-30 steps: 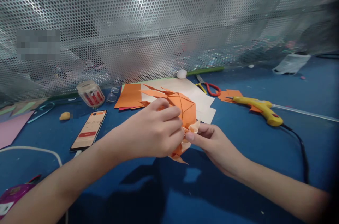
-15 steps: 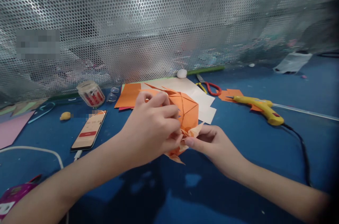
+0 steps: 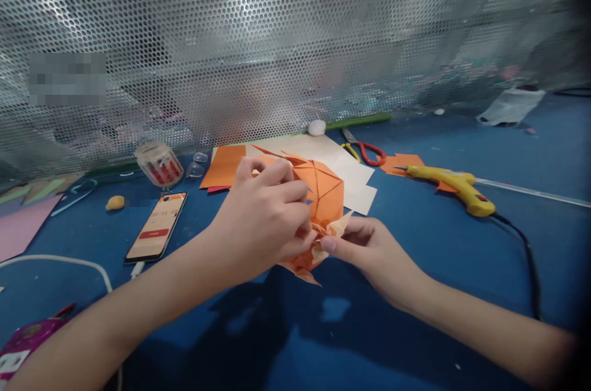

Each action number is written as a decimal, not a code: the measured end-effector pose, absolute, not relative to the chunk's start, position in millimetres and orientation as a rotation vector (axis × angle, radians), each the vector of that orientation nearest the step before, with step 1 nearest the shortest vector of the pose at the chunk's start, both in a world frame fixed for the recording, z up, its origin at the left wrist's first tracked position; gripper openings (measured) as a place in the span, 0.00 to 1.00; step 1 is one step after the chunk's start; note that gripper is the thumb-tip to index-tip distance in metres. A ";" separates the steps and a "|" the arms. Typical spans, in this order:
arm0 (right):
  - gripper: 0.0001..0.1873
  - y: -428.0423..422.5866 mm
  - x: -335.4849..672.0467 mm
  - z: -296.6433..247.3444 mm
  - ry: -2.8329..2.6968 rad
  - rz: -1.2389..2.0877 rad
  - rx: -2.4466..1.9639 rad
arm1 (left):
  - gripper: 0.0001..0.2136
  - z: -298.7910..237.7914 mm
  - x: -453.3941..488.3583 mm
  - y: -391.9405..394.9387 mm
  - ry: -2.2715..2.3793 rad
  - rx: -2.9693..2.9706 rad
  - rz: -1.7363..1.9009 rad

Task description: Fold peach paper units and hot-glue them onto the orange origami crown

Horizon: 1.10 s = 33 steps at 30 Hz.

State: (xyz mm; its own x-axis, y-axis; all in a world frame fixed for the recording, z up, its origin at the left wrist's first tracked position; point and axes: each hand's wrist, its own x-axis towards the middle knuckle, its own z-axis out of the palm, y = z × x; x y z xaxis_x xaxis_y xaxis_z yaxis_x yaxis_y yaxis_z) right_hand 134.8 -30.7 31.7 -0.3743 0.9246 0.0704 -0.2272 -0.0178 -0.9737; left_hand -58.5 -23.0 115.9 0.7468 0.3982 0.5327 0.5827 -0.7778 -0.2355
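An orange folded-paper model (image 3: 323, 191) with creased facets and pale cream flaps is held above the blue table (image 3: 415, 268) at the centre. My left hand (image 3: 265, 218) curls over its left side, fingers closed on the paper. From the right, my right hand (image 3: 369, 249) pinches a pale flap at the model's lower edge. The lower part of the model is hidden behind my left fingers.
Orange and cream paper sheets (image 3: 344, 172) lie behind the model. Scissors with red and yellow handles (image 3: 367, 154) and a yellow glue gun (image 3: 455, 188) with a black cord lie to the right. A phone (image 3: 157, 226), a small jar (image 3: 159, 163) and a perforated metal screen (image 3: 277, 40) are also here.
My left hand shifted slightly left and down on the model, and the model turned a little. My right hand kept its pinch on the pale flap.
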 end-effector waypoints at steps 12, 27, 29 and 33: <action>0.16 -32.6 133.2 33.5 -1.305 1.602 -0.823 | 0.17 116.8 -58.0 -23.8 -0.519 -2.580 -0.511; 0.16 -31.5 133.6 29.5 -1.274 1.638 -0.827 | 0.17 130.0 -67.0 -23.7 -0.475 -2.617 -0.420; 0.15 -31.6 133.6 29.8 -1.271 1.643 -0.828 | 0.17 128.4 -66.7 -22.7 -0.465 -2.616 -0.435; 0.15 -31.2 133.6 30.6 -1.266 1.648 -0.833 | 0.17 126.3 -65.1 -21.3 -0.495 -2.625 -0.469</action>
